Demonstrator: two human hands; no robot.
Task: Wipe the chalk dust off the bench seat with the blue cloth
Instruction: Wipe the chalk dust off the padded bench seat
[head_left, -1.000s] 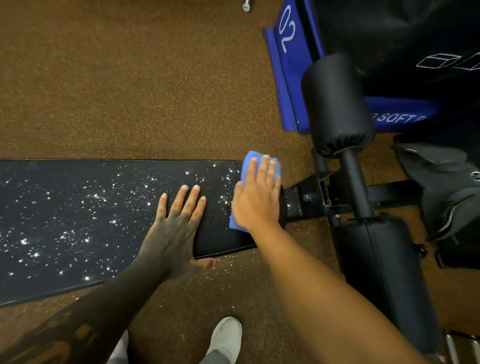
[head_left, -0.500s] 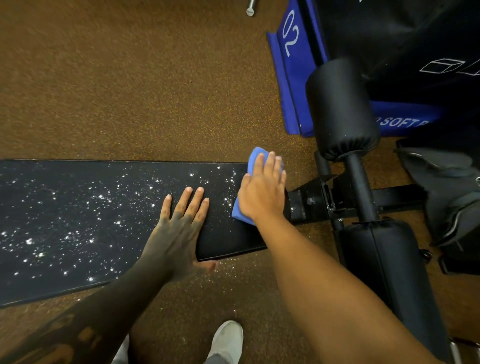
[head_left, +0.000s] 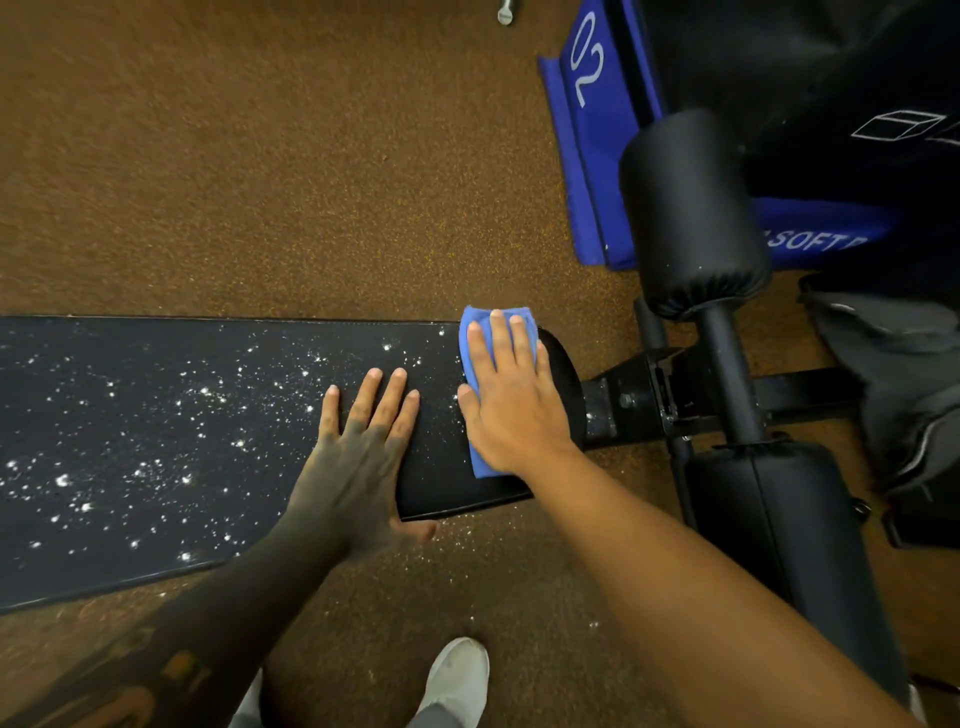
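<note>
The right hand (head_left: 511, 402) lies flat, fingers extended, pressing the blue cloth (head_left: 480, 338) against the bench seat (head_left: 156, 415) at its rounded right end; the cloth is pinned beneath the palm, not gripped in a fist. The left hand (head_left: 363, 447) rests open and spread on the seat just beside the cloth, grasping nothing and apparently bracing. The strip of seat between and below the hands appears largely clean. White chalk dust (head_left: 208, 395) covers the remaining seat to the left of the hands. Some specks lie on the floor (head_left: 260, 182) near the white shoe (head_left: 460, 675). Judged from this, the task is at an early stage; most of the surface remains to be wiped.
</note>
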